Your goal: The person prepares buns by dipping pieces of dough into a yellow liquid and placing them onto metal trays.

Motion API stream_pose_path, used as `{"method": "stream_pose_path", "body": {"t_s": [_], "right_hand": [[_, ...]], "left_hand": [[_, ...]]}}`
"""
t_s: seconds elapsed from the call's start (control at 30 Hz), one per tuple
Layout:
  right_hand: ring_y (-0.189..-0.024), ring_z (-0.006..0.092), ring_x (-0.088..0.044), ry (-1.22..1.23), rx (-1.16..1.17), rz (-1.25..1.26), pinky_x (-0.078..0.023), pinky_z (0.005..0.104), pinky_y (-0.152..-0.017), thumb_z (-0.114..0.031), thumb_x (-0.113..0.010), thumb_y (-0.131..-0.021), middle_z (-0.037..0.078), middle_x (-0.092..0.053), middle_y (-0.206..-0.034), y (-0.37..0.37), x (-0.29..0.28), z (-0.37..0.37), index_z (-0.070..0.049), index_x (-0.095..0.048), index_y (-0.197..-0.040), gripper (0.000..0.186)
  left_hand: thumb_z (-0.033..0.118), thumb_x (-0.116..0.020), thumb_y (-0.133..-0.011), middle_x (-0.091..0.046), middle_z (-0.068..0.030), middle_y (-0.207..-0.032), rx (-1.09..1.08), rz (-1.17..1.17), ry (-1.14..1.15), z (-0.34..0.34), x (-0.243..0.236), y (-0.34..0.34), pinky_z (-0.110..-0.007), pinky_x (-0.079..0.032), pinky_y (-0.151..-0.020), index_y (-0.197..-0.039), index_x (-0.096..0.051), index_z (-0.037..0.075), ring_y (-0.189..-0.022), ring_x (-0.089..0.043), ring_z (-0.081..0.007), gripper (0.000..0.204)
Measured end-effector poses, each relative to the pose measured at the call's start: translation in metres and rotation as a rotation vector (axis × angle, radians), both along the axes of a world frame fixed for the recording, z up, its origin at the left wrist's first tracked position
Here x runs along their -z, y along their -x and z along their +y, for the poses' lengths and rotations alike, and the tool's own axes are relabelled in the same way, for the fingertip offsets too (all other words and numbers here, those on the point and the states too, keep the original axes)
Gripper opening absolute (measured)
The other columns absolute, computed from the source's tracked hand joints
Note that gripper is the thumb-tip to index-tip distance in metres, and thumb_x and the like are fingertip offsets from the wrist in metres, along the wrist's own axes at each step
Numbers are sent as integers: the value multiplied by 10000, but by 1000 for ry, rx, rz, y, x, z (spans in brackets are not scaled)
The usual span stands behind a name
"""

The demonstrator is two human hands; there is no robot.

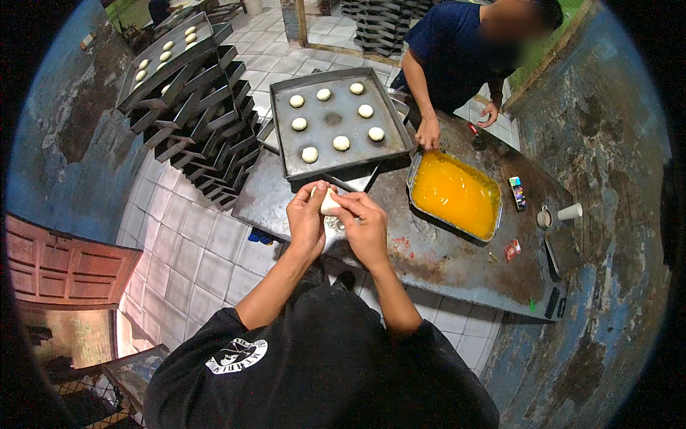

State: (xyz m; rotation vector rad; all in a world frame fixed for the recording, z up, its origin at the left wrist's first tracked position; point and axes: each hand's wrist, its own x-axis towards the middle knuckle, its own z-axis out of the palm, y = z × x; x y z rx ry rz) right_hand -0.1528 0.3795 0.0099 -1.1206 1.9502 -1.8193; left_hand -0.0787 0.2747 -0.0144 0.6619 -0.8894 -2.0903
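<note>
A lump of pale dough is pinched between my left hand and my right hand, both closed round it just in front of a large square metal tray. That tray holds several round dough balls spaced apart. To the right of my hands sits a rectangular metal pan of glossy yellow-orange filling. Under my hands, small pale smears show on the dark, stained tabletop.
A co-worker reaches a hand to the yellow pan. At left rise stacked trays, the top with dough balls. A white cup, mug and small packets lie near the table's right end, beside a weathered wall.
</note>
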Motion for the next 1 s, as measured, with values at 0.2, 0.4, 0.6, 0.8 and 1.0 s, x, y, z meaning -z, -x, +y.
{"method": "stream_pose_path", "body": {"t_s": [0.2,0.4,0.6,0.8,1.0], "right_hand": [[-822,198,-683,-2,166,183,-530,306,-737,-121,-842,-791,72,-706,-871,19,5,-8,-10,-747,-978,237],[-785,131,-678,-60,81,-190,-532,272,-739,-94,-808,-851,77,-728,-855,16,5,-3,6,-744,-1059,239],[-910,238,-681,-80,68,42,-533,351,-768,-67,-801,-800,100,-695,-968,-1,2,-9,-35,-784,-989,192],[-864,198,-692,-54,159,-230,-541,327,-726,-85,-816,-805,69,-701,-909,16,3,-33,-10,-764,-912,140],[-761,186,-691,-275,166,-121,-541,325,-720,-69,-806,-813,99,-701,-838,21,5,-58,-12,-782,-964,164]], "left_hand": [[361,-563,-1056,-666,-189,-1283,225,119,93,2,-16,-6,-369,-507,-990,-1126,-702,-42,-1144,-652,-236,432],[134,-610,-977,-663,-145,-1283,244,54,-19,-1,-15,-10,-349,-519,-999,-1189,-662,-25,-1140,-651,-225,270],[234,-611,-1029,-692,-90,-1157,212,-119,-193,-10,4,-18,-293,-554,-899,-1197,-661,29,-1038,-666,-176,270],[180,-598,-1041,-675,-126,-1262,223,8,-38,-17,8,-4,-329,-536,-978,-1173,-667,-1,-1107,-653,-193,234],[174,-620,-1037,-684,-141,-1257,82,-45,85,-37,30,18,-330,-524,-968,-1141,-674,-19,-1076,-652,-168,225]]}}
